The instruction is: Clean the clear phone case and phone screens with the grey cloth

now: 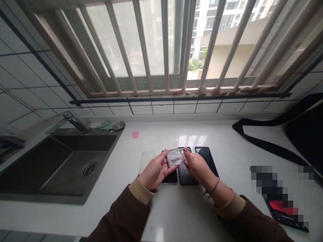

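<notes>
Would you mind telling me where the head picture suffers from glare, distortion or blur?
Head view: backlit by the barred window; bright glare patch on the white countertop above the black phones; wide-angle bending of bars and wall tiles; a pixelated block at right; both hands sharp on the small grey cloth.

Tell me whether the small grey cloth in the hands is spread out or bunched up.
Spread out: the grey cloth hangs flat between the left hand and right hand, each pinching a side.

Three phones (185, 168) lie side by side on the counter (176, 208), right of the sink (63, 164). A clear case (147, 159) lies between sink and phones. A strap (264, 143) lies far right of the sink.
</notes>
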### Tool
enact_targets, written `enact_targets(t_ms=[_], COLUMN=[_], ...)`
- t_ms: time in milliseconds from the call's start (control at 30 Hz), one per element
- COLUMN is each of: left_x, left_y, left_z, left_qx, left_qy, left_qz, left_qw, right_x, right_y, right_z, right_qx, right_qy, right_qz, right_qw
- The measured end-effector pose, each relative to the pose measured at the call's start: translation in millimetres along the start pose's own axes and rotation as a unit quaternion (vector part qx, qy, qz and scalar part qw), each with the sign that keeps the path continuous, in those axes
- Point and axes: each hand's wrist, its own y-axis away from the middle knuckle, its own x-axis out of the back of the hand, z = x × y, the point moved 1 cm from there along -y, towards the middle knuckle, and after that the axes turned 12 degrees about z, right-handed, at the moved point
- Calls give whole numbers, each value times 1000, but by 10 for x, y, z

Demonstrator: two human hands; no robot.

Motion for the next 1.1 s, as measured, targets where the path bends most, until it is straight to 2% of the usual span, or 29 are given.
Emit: enact_targets(t_ms=[267,500,733,900,1100], left_x=[10,-31,-7,-8,-24], left_y=[4,37,14,21,25], left_z=[-4,38,32,40,46], left_qx=[20,13,0,-26,-24], left_qy=[-4,9,21,28,29], left_qz=[-63,-44,-71,-70,-69], left_qw=[998,999,997,997,997], right_x=[33,17,34,16,17], right_y=[-46,-43,-28,-21,-8], right_z=[33,30,16,16,29], right_qx=[-7,-21,-22,-44,-43], right_qy=[9,16,-5,-39,-72], right_qz=[8,-10,-2,-8,-15], right_qw=[1000,1000,1000,998,996])
